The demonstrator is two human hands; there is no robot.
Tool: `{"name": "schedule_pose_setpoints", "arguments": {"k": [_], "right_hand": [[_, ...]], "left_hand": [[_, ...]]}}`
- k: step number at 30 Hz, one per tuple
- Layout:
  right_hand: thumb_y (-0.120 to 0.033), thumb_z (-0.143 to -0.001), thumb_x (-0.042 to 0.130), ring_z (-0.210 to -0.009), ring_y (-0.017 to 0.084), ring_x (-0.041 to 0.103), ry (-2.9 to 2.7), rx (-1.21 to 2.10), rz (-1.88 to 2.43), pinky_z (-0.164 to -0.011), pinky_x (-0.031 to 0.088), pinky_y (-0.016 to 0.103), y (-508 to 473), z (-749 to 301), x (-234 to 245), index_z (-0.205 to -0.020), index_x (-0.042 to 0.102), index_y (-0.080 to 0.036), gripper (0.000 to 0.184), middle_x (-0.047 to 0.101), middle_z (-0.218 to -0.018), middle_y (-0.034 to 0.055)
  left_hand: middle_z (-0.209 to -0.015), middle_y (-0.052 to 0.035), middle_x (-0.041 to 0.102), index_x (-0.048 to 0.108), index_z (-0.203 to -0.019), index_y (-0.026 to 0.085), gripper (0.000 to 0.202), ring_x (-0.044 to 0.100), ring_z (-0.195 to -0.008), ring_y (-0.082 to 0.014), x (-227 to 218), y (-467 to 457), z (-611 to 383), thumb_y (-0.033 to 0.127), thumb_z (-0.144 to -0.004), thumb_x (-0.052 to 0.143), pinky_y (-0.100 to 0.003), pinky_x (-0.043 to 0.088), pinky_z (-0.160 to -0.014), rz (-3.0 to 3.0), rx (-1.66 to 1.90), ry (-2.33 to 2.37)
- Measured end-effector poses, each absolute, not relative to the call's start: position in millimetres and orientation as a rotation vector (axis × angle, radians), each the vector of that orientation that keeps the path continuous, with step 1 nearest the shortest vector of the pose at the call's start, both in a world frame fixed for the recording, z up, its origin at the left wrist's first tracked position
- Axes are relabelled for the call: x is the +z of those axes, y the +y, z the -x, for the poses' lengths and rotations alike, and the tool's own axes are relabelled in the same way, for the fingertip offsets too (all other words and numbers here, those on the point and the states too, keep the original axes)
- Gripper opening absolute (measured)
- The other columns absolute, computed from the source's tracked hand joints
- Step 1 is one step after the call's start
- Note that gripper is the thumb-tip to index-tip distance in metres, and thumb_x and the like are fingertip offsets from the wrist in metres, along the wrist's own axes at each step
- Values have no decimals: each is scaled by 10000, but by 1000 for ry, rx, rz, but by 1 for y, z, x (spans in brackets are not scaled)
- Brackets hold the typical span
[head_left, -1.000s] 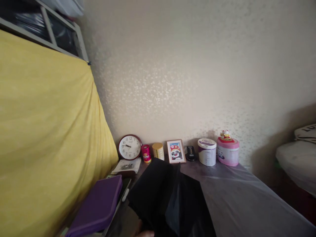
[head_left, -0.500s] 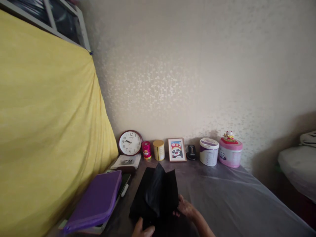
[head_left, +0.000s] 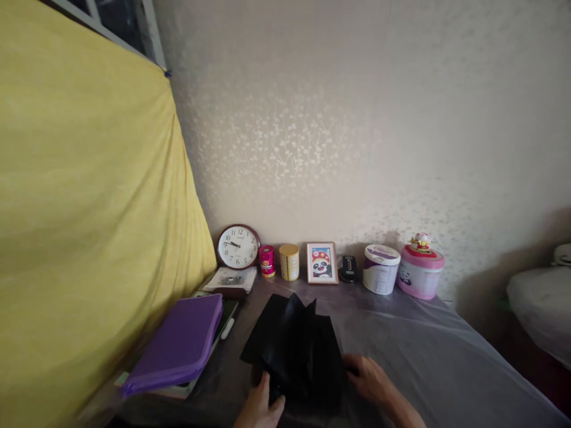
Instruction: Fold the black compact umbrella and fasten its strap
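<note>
In front of me on the table lies a black folded item (head_left: 303, 351) with several thin flaps or leaves standing up in its middle; its exact kind I cannot make out. My left hand (head_left: 262, 403) grips its near left edge, thumb on top, the other fingers partly hidden. At the right edge, my right hand (head_left: 370, 377) has its fingers curled against the black item, with the fingertips out of sight behind or under it.
A purple zip case (head_left: 178, 339) lies on other flat items at left, beside a yellow curtain (head_left: 98, 208). Along the wall stand a clock (head_left: 238, 246), a pink can (head_left: 267, 261), a yellow can (head_left: 289, 263), a framed panda picture (head_left: 322, 263), a white-purple tub (head_left: 380, 270) and a pink tub (head_left: 420, 273).
The black item has spread wider, its right part shifting right with my right hand. More upright flaps show. My left hand has risen slightly in view, and the camera has tilted down a little.
</note>
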State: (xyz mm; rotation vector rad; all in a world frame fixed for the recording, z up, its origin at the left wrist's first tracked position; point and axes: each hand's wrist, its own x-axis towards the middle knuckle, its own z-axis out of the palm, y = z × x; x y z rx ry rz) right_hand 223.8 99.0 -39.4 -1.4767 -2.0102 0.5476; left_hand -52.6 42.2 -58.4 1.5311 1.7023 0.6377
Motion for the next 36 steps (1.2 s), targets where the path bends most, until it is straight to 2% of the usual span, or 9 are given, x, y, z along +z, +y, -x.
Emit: {"name": "schedule_pose_setpoints", "arguments": {"k": [3,7,11,16,18,21,26,30,36], "right_hand": [[-207,-678,463,-719,176,620,-2093,612,1504,-640,400,233,94,-247,-45,-706,669,-257,213,682,-715,-8],[-270,-719,453,-730,187,617,-2049,615,1584,-638,396,243,85,-266,-47,-740,673,-273,221,682,-737,-11],[-293,-741,435,-786,198,614,-2055,553,1636,-679,408,262,75,-272,-49,-770,676,-273,244,682,-796,-2],[-308,-751,449,-784,192,612,-2002,490,1652,-694,430,272,72,-274,-48,-816,667,-259,232,663,-811,14],[-338,-777,447,-804,191,608,-1922,406,1621,-721,440,280,75,-268,-37,-905,643,-239,254,646,-867,37],[-346,-840,388,-841,178,599,-1879,301,1495,-758,448,281,82,-246,-11,-989,593,-217,284,621,-939,61],[-259,-877,364,-880,162,584,-2041,180,1246,-787,457,280,92,-189,31,-1047,563,-227,264,618,-958,54],[-181,-864,372,-894,153,588,-2203,61,1240,-785,461,260,103,-155,34,-1132,524,-228,312,625,-974,50],[-188,-879,356,-780,137,613,-2384,-122,1309,-634,447,207,122,-136,23,-1263,410,-256,394,623,-926,31]], "left_hand": [[-1200,-94,567,375,-1261,137,512,515,-1127,-152,-56,37,50,210,-764,475,-186,362,-933,-1619,592,1747],[-1133,-138,599,374,-1277,114,559,538,-1093,-222,-57,31,41,270,-754,497,-275,373,-923,-1609,558,1852],[-1139,-143,594,366,-1293,109,598,539,-1080,-226,-54,27,34,279,-739,514,-279,360,-916,-1677,543,1842],[-1003,-104,656,173,-1379,131,630,656,-677,-180,-49,22,25,299,-809,383,-259,464,-640,-1587,488,1676],[-1065,-109,633,222,-1368,136,620,648,-813,-191,-51,21,22,267,-791,408,-262,459,-720,-1639,521,1711],[-1224,-127,540,317,-1334,110,618,525,-1099,-202,-56,19,20,209,-742,462,-258,380,-905,-1805,537,1780],[-1288,-115,489,269,-1359,100,636,510,-1120,-170,-61,18,23,208,-754,430,-228,374,-919,-1876,484,1771],[-1296,-112,482,274,-1357,83,646,484,-1150,-161,-61,18,26,178,-738,434,-222,348,-953,-1905,468,1767],[-1329,-92,451,232,-1377,117,687,451,-1188,-156,-64,16,24,116,-719,427,-228,339,-972,-1844,513,1749]]}}
